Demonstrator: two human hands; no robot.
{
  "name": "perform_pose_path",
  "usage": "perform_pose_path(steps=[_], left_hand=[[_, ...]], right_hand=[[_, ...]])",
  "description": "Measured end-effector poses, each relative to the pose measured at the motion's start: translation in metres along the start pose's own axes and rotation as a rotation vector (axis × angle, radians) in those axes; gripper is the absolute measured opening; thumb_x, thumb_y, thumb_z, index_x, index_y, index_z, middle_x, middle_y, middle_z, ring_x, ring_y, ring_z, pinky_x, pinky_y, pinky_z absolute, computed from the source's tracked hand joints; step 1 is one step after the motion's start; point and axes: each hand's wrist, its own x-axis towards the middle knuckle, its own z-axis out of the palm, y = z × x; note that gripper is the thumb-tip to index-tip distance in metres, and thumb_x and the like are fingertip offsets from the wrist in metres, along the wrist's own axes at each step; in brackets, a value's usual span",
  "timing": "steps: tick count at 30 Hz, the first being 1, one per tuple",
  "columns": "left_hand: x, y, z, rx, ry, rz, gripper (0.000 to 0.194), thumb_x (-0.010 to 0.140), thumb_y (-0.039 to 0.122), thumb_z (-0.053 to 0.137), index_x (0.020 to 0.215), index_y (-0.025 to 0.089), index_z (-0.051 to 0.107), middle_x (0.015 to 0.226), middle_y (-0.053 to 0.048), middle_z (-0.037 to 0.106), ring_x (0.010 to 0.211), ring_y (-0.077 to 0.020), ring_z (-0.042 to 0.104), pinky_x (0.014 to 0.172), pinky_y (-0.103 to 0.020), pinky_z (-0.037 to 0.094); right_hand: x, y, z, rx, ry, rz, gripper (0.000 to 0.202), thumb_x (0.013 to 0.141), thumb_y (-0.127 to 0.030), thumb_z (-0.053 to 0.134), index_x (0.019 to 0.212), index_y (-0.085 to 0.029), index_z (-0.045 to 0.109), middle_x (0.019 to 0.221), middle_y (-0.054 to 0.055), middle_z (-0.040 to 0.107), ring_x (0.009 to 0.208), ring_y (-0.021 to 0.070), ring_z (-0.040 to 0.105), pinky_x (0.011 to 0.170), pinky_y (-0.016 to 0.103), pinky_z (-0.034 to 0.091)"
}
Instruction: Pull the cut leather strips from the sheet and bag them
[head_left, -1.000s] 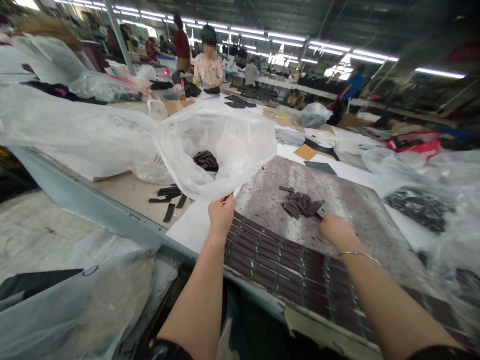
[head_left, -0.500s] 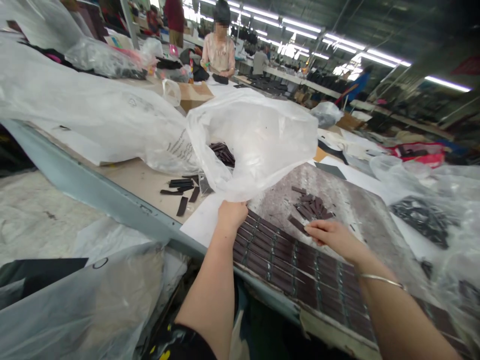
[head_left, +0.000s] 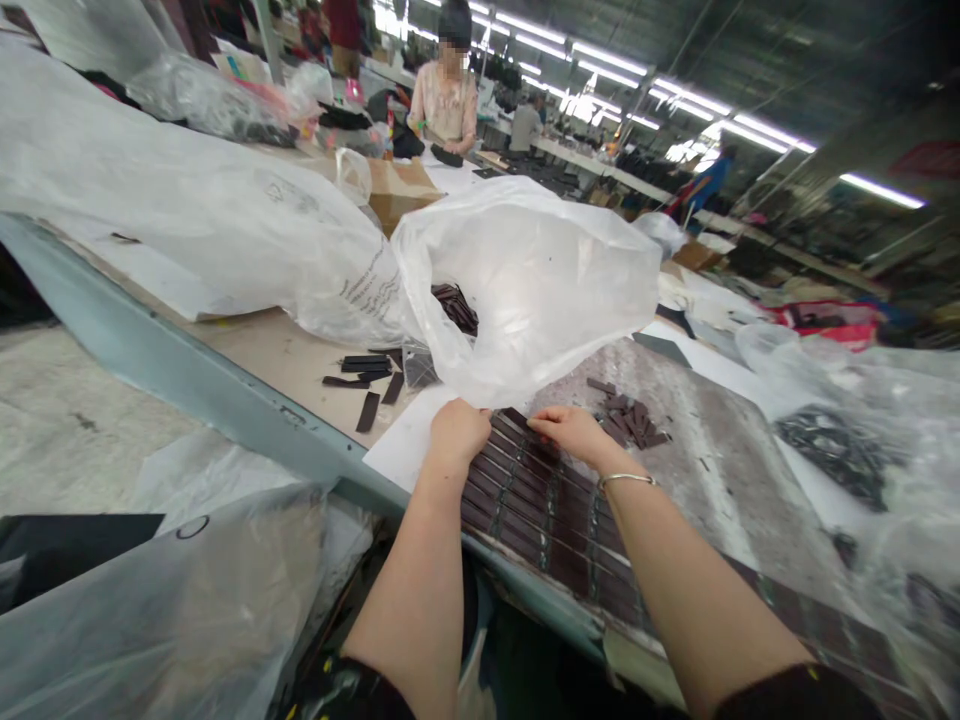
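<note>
Currently pinching a strip (head_left: 515, 417) in a narrow grip of the right hand (head_left: 571, 432), at the bag end of the rows (head_left: 525, 515) laid along the near edge of the worktop (head_left: 739, 450). Cannot tell whether lying on the rows or held just above. Curling the left hand (head_left: 459, 437) just beside the strip's left end, near the paper (head_left: 405, 440); cannot tell whether gripping or only touching. Wearing a bracelet (head_left: 626, 480) on the right wrist. Facing, right beyond both hands, a wide-mouthed bag (head_left: 585, 265) with dark pieces (head_left: 456, 308) inside. Seeing also a heap (head_left: 637, 420) of strips beyond the right hand, loose strips (head_left: 367, 412) to the left, and a co-worker (head_left: 442, 105) across the worktop.
</note>
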Motion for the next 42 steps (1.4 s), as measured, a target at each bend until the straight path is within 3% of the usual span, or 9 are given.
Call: perform_pose_path(steps=[4, 10, 14, 18, 24, 30, 35, 39, 42], left_hand=[[0.002, 0.0, 0.005, -0.001, 0.062, 0.073, 0.038, 0.088, 0.027, 0.04, 0.119, 0.023, 0.061, 0.114, -0.007, 0.065, 0.103, -0.0204, 0.059, 0.091, -0.027, 0.041], [0.005, -0.001, 0.009, 0.01, 0.035, 0.101, 0.038, 0.089, 0.025, 0.039, 0.12, 0.026, 0.06, 0.117, -0.003, 0.064, 0.105, -0.0193, 0.058, 0.091, -0.027, 0.042], [0.003, 0.001, 0.007, -0.007, 0.089, 0.108, 0.04, 0.087, 0.023, 0.04, 0.123, 0.026, 0.058, 0.126, -0.002, 0.058, 0.114, -0.0195, 0.052, 0.096, -0.027, 0.04], [-0.003, 0.007, 0.003, 0.014, -0.002, 0.105, 0.041, 0.086, 0.02, 0.039, 0.119, 0.029, 0.061, 0.119, -0.001, 0.062, 0.114, -0.0203, 0.051, 0.097, -0.03, 0.039], [-0.012, 0.02, -0.009, 0.121, -0.216, 0.129, 0.044, 0.079, 0.019, 0.044, 0.116, 0.035, 0.062, 0.112, -0.006, 0.063, 0.107, -0.0264, 0.053, 0.089, -0.039, 0.041], [-0.012, 0.022, -0.013, 0.173, -0.292, 0.171, 0.05, 0.079, 0.017, 0.041, 0.124, 0.035, 0.055, 0.115, -0.008, 0.06, 0.114, -0.0282, 0.048, 0.091, -0.044, 0.038], [-0.012, 0.022, -0.013, 0.18, -0.3, 0.156, 0.05, 0.079, 0.017, 0.041, 0.123, 0.035, 0.055, 0.116, -0.008, 0.059, 0.114, -0.0284, 0.048, 0.091, -0.045, 0.038], [-0.012, 0.022, -0.014, 0.171, -0.281, 0.142, 0.047, 0.082, 0.019, 0.039, 0.123, 0.035, 0.056, 0.115, -0.008, 0.06, 0.111, -0.028, 0.051, 0.092, -0.045, 0.037], [-0.013, 0.023, -0.013, 0.172, -0.265, 0.14, 0.045, 0.082, 0.02, 0.039, 0.12, 0.035, 0.058, 0.114, -0.008, 0.059, 0.107, -0.0264, 0.053, 0.092, -0.043, 0.038]], right_hand=[[0.006, -0.004, 0.002, -0.026, -0.032, 0.013, 0.022, 0.076, -0.035, 0.057, 0.078, -0.018, 0.069, 0.063, 0.0, 0.063, 0.057, 0.0114, 0.054, 0.051, 0.02, 0.039], [0.012, -0.002, 0.006, -0.076, -0.035, 0.062, 0.022, 0.077, -0.036, 0.057, 0.078, -0.018, 0.07, 0.062, 0.0, 0.063, 0.055, 0.0113, 0.054, 0.051, 0.02, 0.039], [0.013, -0.01, 0.004, -0.215, -0.036, 0.057, 0.024, 0.078, -0.038, 0.057, 0.074, -0.019, 0.07, 0.06, 0.001, 0.064, 0.055, 0.012, 0.055, 0.054, 0.022, 0.04], [0.011, -0.028, 0.0, -0.433, -0.024, 0.016, 0.025, 0.078, -0.037, 0.058, 0.064, -0.019, 0.069, 0.061, 0.003, 0.065, 0.059, 0.0144, 0.057, 0.059, 0.024, 0.04], [0.011, -0.038, 0.004, -0.576, -0.015, -0.013, 0.023, 0.078, -0.034, 0.057, 0.066, -0.019, 0.071, 0.066, 0.007, 0.067, 0.068, 0.0192, 0.06, 0.066, 0.027, 0.043], [0.011, -0.038, 0.009, -0.683, 0.059, -0.038, 0.025, 0.078, -0.033, 0.056, 0.075, -0.014, 0.072, 0.082, 0.015, 0.069, 0.079, 0.024, 0.061, 0.073, 0.031, 0.043], [-0.007, -0.036, 0.011, -0.707, 0.198, -0.015, 0.031, 0.083, -0.042, 0.053, 0.089, -0.017, 0.07, 0.087, 0.013, 0.066, 0.083, 0.0241, 0.059, 0.073, 0.032, 0.041], [-0.025, -0.022, 0.021, -0.712, 0.186, -0.261, 0.03, 0.089, -0.02, 0.042, 0.105, -0.024, 0.067, 0.1, 0.008, 0.062, 0.091, 0.0195, 0.054, 0.078, 0.028, 0.039], [-0.033, -0.012, 0.029, -0.706, 0.2, -0.307, 0.039, 0.088, -0.013, 0.04, 0.118, -0.028, 0.062, 0.102, 0.007, 0.059, 0.097, 0.0208, 0.05, 0.081, 0.028, 0.038]])
